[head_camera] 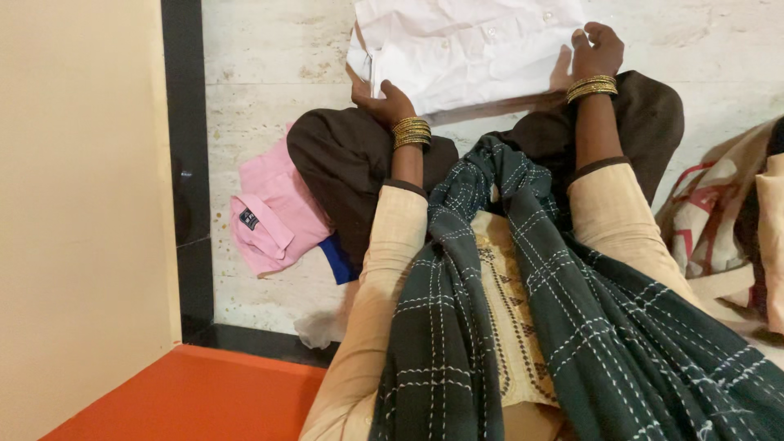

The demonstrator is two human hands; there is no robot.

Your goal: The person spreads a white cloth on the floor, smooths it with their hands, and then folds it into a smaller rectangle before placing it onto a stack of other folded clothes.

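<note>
Two hands: both are laid on a white shirt (469, 49) at top centre of the frame.
Shirt: buttoned, smooth cotton-like cloth, folded flat into a rough rectangle on pale marble floor (261, 65).
Left hand (384, 102): fingers are curled round the shirt's lower-left edge, gripping.
Right hand (596, 51): pressed open on the right edge.
Wrists: gold bangles (411, 132) are worn.
Left of frame: a folded pink shirt (273, 216) is seen.

A room in a home, seen from the floor.

Pale marble floor (269, 73) with a black skirting border (186, 122) along a cream wall (82, 204); folded clothes lie on it: a pink shirt (273, 216), patterned fabric (727, 220) at the right edge.
</note>
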